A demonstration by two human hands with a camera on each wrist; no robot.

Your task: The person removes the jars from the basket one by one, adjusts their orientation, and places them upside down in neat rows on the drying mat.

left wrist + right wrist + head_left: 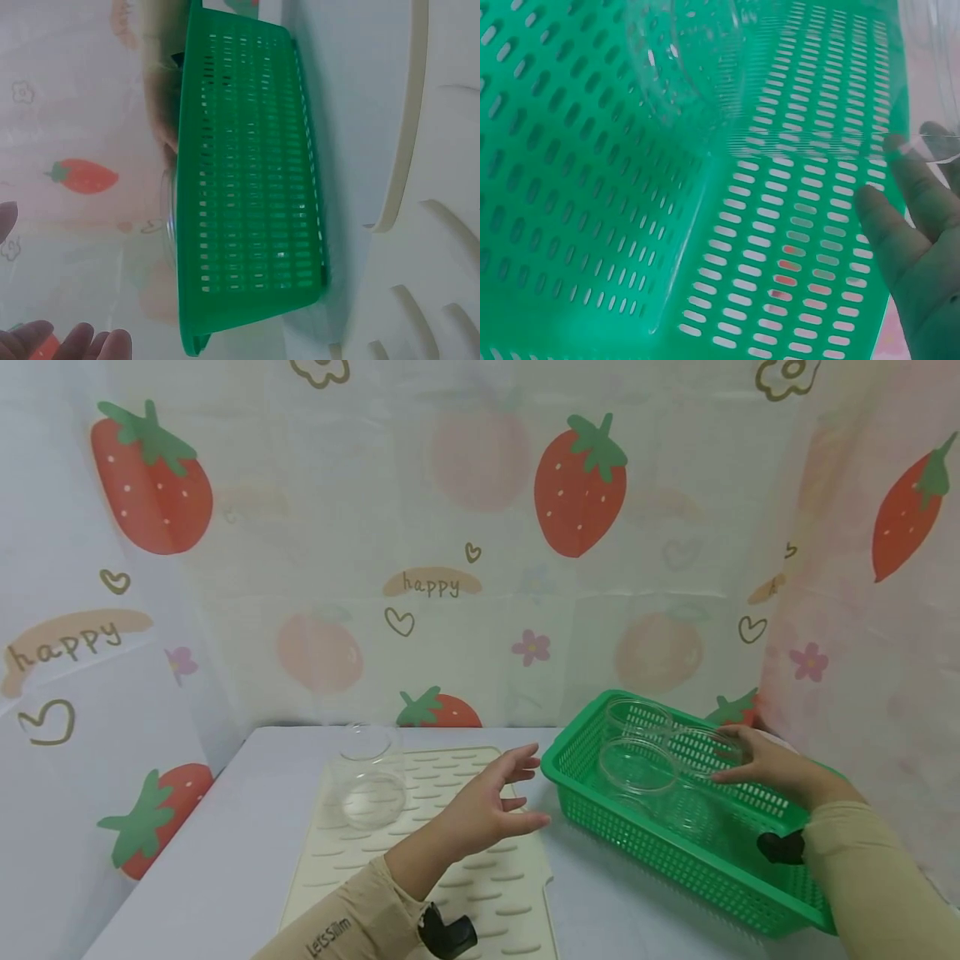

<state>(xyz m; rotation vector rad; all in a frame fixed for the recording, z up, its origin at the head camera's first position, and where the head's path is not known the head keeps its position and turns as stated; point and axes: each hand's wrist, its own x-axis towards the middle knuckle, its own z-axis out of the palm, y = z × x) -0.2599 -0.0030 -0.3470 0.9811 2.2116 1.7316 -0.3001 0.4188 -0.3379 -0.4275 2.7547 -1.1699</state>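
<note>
A clear jar (699, 755) is in the green basket (652, 850) with two other jars (639, 767), my right hand (782, 768) at its rim, thumb and fingers apart; from afar, I can't tell if they grip. I judge this placing or lifting, next calling for steady fingers. My loosely spread left hand (483, 810) holds nothing.

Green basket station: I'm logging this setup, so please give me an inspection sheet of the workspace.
Surface: white table with a ridged cream mat.
Job's things: green basket with three clear containers inside; another clear container on the mat.
Clutter: nothing seen.
Hands: left hand above the mat, holding nothing; right hand with fingers at a basket container's rim, grip unclear.
Cables: nothing seen.
Surroundings: strawberry-print backdrop.
</note>
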